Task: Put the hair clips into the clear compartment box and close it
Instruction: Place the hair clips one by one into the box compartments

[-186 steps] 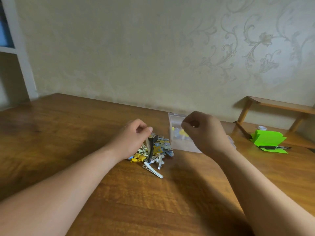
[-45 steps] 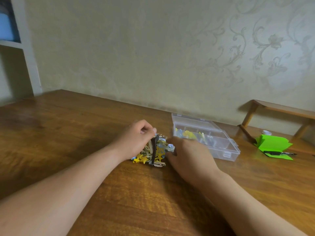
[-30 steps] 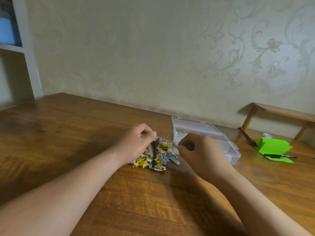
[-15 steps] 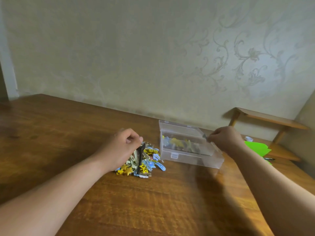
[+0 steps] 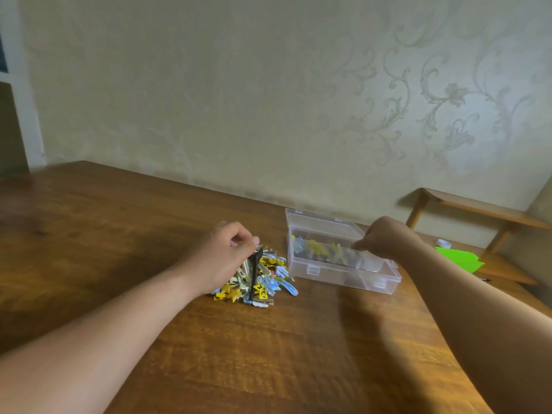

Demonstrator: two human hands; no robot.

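The left hand point(image 5: 222, 255) is curled loosely on top of the pile of hair clips point(image 5: 258, 277), thumb and forefinger pressed together at the upper end of a black clip point(image 5: 255, 274) that stands nearly upright in the heap. Whether the fingers truly pinch that clip or only rest against it cannot be told. The right hand point(image 5: 385, 239) hovers over the clear compartment box point(image 5: 337, 264), its fingers drawn together and pointing down toward the middle of the box; something small may be between the fingertips, but motion blur hides it, so what it grips, if anything, cannot be told.

The pile lies on the wooden table point(image 5: 119, 234) just left of the box, close to its near-left corner but apart from it. It is a mix of yellow star-shaped clips, pale blue clips and beige ones, with one blue snap clip point(image 5: 288, 286) lying at the pile's right edge. The box stands open, its lid point(image 5: 316, 224) tipped up and back toward the wall. Several yellow and pale clips already sit in the left compartment; the right compartments look bare through the clear plastic. Two latch tabs show on the box's front wall.

Farther right, past the right forearm, a green paper point(image 5: 457, 258) lies by a low wooden shelf point(image 5: 478, 209), with a small white cap point(image 5: 443, 242) near it. Patterned wallpaper point(image 5: 298, 100) runs behind the table.
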